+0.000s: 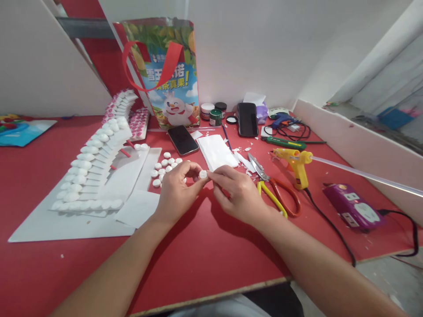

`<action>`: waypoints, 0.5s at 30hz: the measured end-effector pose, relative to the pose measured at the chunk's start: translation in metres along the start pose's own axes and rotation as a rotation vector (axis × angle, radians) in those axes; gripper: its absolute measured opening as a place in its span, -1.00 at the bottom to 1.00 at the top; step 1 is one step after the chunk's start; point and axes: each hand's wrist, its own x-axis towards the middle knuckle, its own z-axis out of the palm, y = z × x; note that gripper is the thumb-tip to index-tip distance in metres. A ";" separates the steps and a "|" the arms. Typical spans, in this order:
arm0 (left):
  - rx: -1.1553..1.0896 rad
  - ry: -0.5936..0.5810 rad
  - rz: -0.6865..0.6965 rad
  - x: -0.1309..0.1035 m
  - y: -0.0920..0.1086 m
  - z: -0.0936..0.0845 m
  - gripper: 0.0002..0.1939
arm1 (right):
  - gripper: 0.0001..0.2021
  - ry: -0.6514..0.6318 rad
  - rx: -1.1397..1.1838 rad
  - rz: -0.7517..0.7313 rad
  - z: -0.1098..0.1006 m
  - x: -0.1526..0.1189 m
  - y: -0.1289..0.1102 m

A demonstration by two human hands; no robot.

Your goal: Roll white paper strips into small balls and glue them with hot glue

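Between the thumb and fingers of my left hand (180, 187) is a small round white piece (202, 175). The fingertips of my right hand (238, 190) are pinched together at the piece's right edge; whether they hold anything of their own is too small to tell. Several similar white discs (164, 166) lie on the red table just beyond my left hand. Farther left, a curved structure of white slats edged with round white pieces (95, 165) rests on a white board (36, 224). A folded white sheet (216, 152) lies beyond both hands.
Scissors (277, 193) with red and yellow handles lie right of my right hand, then a yellow glue gun (295, 165) and a purple box (353, 207) with cords. A phone (183, 140), another phone (247, 119), paint jars (216, 117) and a printed bag (165, 75) stand or lie behind.
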 end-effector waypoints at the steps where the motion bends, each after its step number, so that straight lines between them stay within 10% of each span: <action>1: -0.002 0.000 -0.003 0.000 0.000 0.000 -0.86 | -0.70 0.017 -0.001 0.003 -0.001 0.000 -0.001; 15: 0.095 0.002 0.187 -0.003 0.003 0.001 -0.89 | -0.50 0.003 0.772 0.808 -0.008 0.016 0.001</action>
